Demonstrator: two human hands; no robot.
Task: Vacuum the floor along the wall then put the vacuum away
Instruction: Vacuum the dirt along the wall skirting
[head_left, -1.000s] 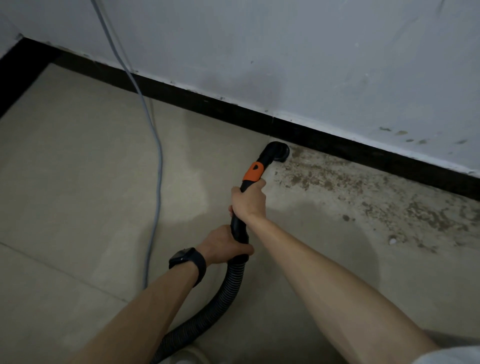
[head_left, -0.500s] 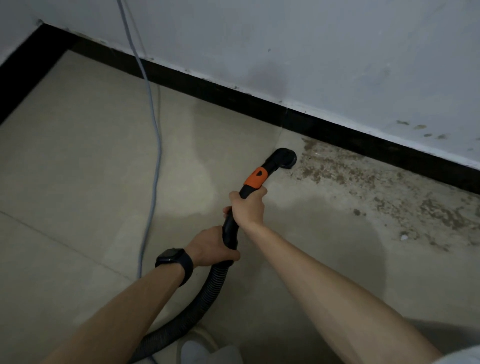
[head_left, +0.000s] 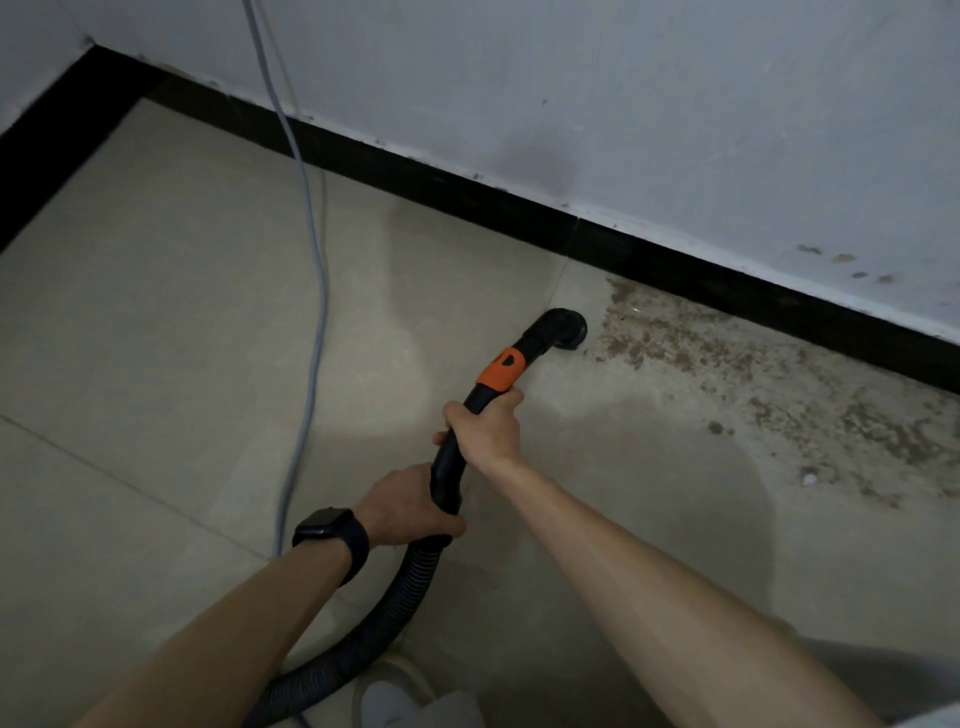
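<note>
1. Two hands on the vacuum wand (head_left: 451, 467), head view: right hand (head_left: 488, 431) wrapped round it just below the orange collar (head_left: 500, 371); left hand (head_left: 402, 506) closed where wand meets the ribbed hose (head_left: 384, 618). Dark watch (head_left: 332, 530) on left wrist.
2. Nozzle (head_left: 563, 330) ahead of right hand, down on the tile floor (head_left: 156, 322), near the black baseboard (head_left: 467, 192).
3. Brown dirt (head_left: 727, 364) spreads right of nozzle along the wall (head_left: 623, 104).
4. Grey cord (head_left: 311, 249) trails left of both hands.
</note>
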